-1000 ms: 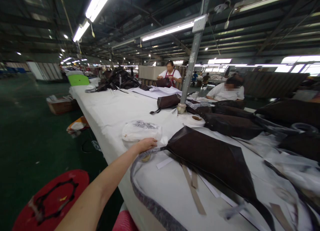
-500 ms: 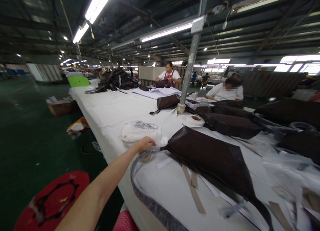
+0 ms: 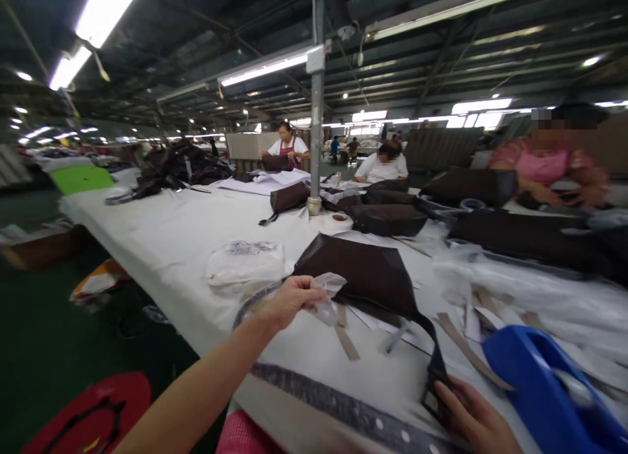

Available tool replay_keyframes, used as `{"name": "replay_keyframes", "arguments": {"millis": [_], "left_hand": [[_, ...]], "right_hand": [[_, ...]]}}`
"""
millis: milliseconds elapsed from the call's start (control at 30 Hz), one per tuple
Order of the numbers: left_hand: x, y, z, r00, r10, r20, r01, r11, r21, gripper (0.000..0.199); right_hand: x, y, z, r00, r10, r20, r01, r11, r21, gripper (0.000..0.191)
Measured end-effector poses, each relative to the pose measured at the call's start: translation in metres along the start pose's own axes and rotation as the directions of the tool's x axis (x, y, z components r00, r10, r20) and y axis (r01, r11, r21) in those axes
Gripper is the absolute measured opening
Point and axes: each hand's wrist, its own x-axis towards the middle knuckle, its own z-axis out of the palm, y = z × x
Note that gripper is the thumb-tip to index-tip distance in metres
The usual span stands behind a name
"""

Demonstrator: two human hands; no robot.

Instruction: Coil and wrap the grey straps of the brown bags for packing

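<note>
My left hand (image 3: 292, 301) is closed in a pinch on a small clear plastic bag (image 3: 330, 303), just in front of a dark brown bag (image 3: 360, 271). The brown bag lies on the white-covered table (image 3: 181, 225). From its right end a black strap (image 3: 430, 339) runs toward me. My right hand (image 3: 473, 408), slightly blurred, has its fingers closed on the strap's end, where a dark buckle-like piece shows. A white plastic packet (image 3: 248, 263) with dark print sits left of the brown bag.
A blue tape dispenser (image 3: 520, 356) stands at the right front. Tan strips (image 3: 346, 339) and clear plastic lie about. A metal post (image 3: 316, 114) rises from the table beside more dark bags (image 3: 387, 218). Three people work across the table. A red stool (image 3: 98, 415) stands at lower left.
The view has swung right. My left hand has left the white packet's edge and now holds clear plastic. My right hand has come into view on the strap's end.
</note>
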Motion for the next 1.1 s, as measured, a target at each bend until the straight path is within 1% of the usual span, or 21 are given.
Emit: {"name": "replay_keyframes", "arguments": {"millis": [33, 67, 100, 167, 200, 267, 300, 367, 400, 467, 533, 600, 700, 800, 867, 933, 1000, 1067, 1100], "left_hand": [[-0.008, -0.009, 0.02, 0.996, -0.076, 0.051, 0.081, 0.99, -0.112, 0.03], [-0.016, -0.019, 0.038, 0.986, -0.138, 0.088, 0.152, 0.972, -0.178, 0.032], [-0.024, -0.03, 0.054, 0.975, -0.19, 0.116, 0.212, 0.952, -0.221, 0.034], [-0.036, -0.049, 0.082, 0.951, -0.265, 0.157, 0.3, 0.914, -0.272, 0.037], [-0.041, -0.057, 0.094, 0.941, -0.292, 0.174, 0.332, 0.897, -0.292, 0.038], [-0.049, -0.067, 0.113, 0.922, -0.328, 0.208, 0.382, 0.858, -0.344, 0.04], [-0.052, -0.07, 0.12, 0.915, -0.337, 0.219, 0.398, 0.837, -0.376, 0.041], [-0.055, -0.073, 0.132, 0.914, -0.339, 0.223, 0.404, 0.806, -0.432, 0.044], [-0.055, -0.073, 0.137, 0.918, -0.332, 0.218, 0.396, 0.802, -0.446, 0.045], [-0.056, -0.075, 0.146, 0.928, -0.314, 0.202, 0.372, 0.82, -0.435, 0.045], [-0.055, -0.078, 0.154, 0.931, -0.31, 0.191, 0.361, 0.848, -0.388, 0.045], [-0.054, -0.082, 0.161, 0.931, -0.316, 0.183, 0.362, 0.871, -0.332, 0.043], [-0.055, -0.09, 0.168, 0.931, -0.312, 0.189, 0.35, 0.91, -0.222, 0.037], [-0.056, -0.092, 0.167, 0.929, -0.302, 0.213, 0.312, 0.95, -0.016, 0.03], [-0.056, -0.088, 0.164, 0.937, -0.283, 0.203, 0.263, 0.957, 0.124, 0.025], [-0.057, -0.082, 0.162, 0.964, -0.208, 0.164, 0.167, 0.958, 0.235, 0.024], [-0.058, -0.077, 0.165, 0.99, -0.065, 0.127, 0.015, 0.934, 0.356, 0.03], [-0.058, -0.075, 0.169, 0.992, 0.081, 0.095, -0.117, 0.872, 0.475, 0.027], [-0.057, -0.076, 0.172, 0.989, 0.125, 0.082, -0.15, 0.847, 0.51, 0.024]], "right_hand": [[-0.005, -0.008, 0.002, 1.0, 0.005, -0.006, -0.005, 1.0, 0.016, 0.065], [-0.009, -0.015, 0.005, 1.0, 0.004, -0.03, -0.002, 0.999, 0.046, 0.073], [-0.012, -0.02, 0.007, 0.999, 0.02, -0.05, -0.015, 0.996, 0.083, 0.079], [-0.018, -0.027, 0.011, 0.996, 0.024, -0.087, -0.011, 0.988, 0.151, 0.083], [-0.02, -0.028, 0.012, 0.994, 0.007, -0.112, 0.013, 0.984, 0.178, 0.081], [-0.025, -0.03, 0.011, 0.99, -0.044, -0.137, 0.071, 0.977, 0.201, 0.065], [-0.027, -0.03, 0.011, 0.99, -0.065, -0.121, 0.089, 0.974, 0.208, 0.055], [-0.032, -0.032, 0.008, 0.997, -0.068, -0.037, 0.075, 0.965, 0.25, 0.038], [-0.035, -0.032, 0.006, 0.998, -0.054, 0.015, 0.048, 0.959, 0.281, 0.034], [-0.041, -0.035, 0.004, 0.995, -0.029, 0.092, -0.004, 0.939, 0.345, 0.036], [-0.045, -0.039, 0.003, 0.992, -0.027, 0.12, -0.021, 0.925, 0.38, 0.044], [-0.048, -0.043, 0.005, 0.989, -0.039, 0.139, -0.016, 0.927, 0.376, 0.046], [-0.049, -0.046, 0.008, 0.992, -0.045, 0.122, 0.003, 0.945, 0.328, 0.037], [-0.047, -0.043, 0.009, 0.997, -0.039, 0.065, 0.018, 0.955, 0.295, 0.036], [-0.045, -0.04, 0.008, 0.997, -0.042, 0.058, 0.024, 0.958, 0.285, 0.038], [-0.043, -0.037, 0.007, 0.997, -0.052, 0.053, 0.035, 0.958, 0.284, 0.039], [-0.042, -0.034, 0.007, 0.997, -0.065, 0.048, 0.049, 0.957, 0.285, 0.038], [-0.042, -0.033, 0.008, 0.995, -0.085, 0.049, 0.069, 0.96, 0.27, 0.038], [-0.043, -0.032, 0.008, 0.994, -0.094, 0.056, 0.077, 0.962, 0.26, 0.037]]}}
